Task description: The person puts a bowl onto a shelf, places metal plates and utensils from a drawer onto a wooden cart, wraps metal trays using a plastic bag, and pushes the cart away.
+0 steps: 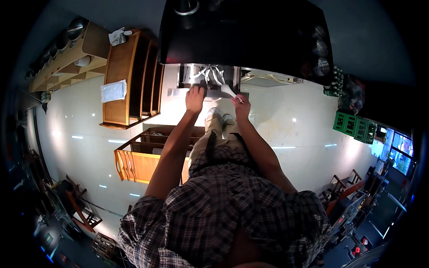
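White spoon (228,91) in my right hand (241,106), and here it is, right at the front edge of the open drawer (215,94)! The fingers close around its handle end, and the broad end points in over the drawer, toward the pale, shiny utensils (217,73) lying loose in there. Whether the spoon's broad end touches any of them, I cannot tell from up here.

Over on the other side, my left hand (195,99) sits on the drawer's front, fingers curled over the edge. Is it gripping firmly or just resting? That I cannot tell; the fingertips are hidden. The drawer juts out beneath the near side of the black bench (241,42), and I'm standing square before it, shoes (213,113) just below the drawer front.

So the step in hand, as I judge it, is handling this one spoon at the drawer; whether it's on its way in or out, a single glance doesn't settle. Either way, the next move calls for a steady left hand on that drawer front, a firm pinch on the slim handle, and a path clear of the tangle, because a low sweep could knock the loose utensils about.
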Demonstrator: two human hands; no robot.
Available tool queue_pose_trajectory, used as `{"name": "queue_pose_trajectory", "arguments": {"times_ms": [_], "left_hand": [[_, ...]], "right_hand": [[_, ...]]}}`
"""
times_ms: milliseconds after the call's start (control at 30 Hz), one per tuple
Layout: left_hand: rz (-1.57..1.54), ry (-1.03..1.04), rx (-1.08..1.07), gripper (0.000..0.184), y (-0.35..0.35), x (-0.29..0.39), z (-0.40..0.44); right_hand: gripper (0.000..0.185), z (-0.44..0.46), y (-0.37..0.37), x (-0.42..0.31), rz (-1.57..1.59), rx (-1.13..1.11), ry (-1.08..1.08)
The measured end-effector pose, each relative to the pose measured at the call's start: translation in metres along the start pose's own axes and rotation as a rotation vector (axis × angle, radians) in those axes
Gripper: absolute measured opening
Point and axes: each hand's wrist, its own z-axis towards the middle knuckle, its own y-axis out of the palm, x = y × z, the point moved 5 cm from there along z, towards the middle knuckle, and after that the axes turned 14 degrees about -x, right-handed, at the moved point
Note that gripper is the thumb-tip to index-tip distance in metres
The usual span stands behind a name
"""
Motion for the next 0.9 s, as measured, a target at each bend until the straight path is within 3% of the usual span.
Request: {"name": "queue_pose_trajectory", "arguments": {"times_ms": [67, 100, 167, 233, 300, 400, 733, 900], "left_hand": [[-0.107, 0.07, 0.042, 0.013, -0.003, 0.006, 0.013], [-0.141, 0.103, 0.03, 0.013, -0.002, 0.012, 0.019], [-0.106, 0.156, -0.212, 0.02, 0.006, 0.028, 0.023], [-0.103, 0.067, -0.37, 0.043, 0.019, 0.027, 0.027], [-0.087, -0.064, -0.379, 0.061, 0.025, 0.018, 0.032], [-0.118, -0.097, -0.545, 0.074, 0.031, 0.014, 0.041], [-0.297, 0.033, -0.317, 0.072, 0.024, 0.02, 0.102], [-0.251, -0.022, -0.508, 0.066, 0.038, 0.016, 0.116]], "right_hand": [[0.022, -0.003, -0.004, -0.009, 0.091, 0.026, 0.016], [0.024, -0.005, -0.005, -0.013, 0.182, 0.045, 0.028], [0.024, -0.004, -0.01, -0.015, 0.199, 0.071, 0.052], [0.025, -0.002, -0.015, -0.018, 0.27, 0.123, 0.07], [0.024, -0.001, -0.019, -0.019, 0.295, 0.146, 0.062], [0.025, -0.005, -0.033, -0.016, 0.311, 0.167, 0.069], [0.026, -0.014, -0.043, -0.023, 0.324, 0.141, 0.121], [0.025, -0.008, -0.033, -0.037, 0.329, 0.092, 0.105]]}}
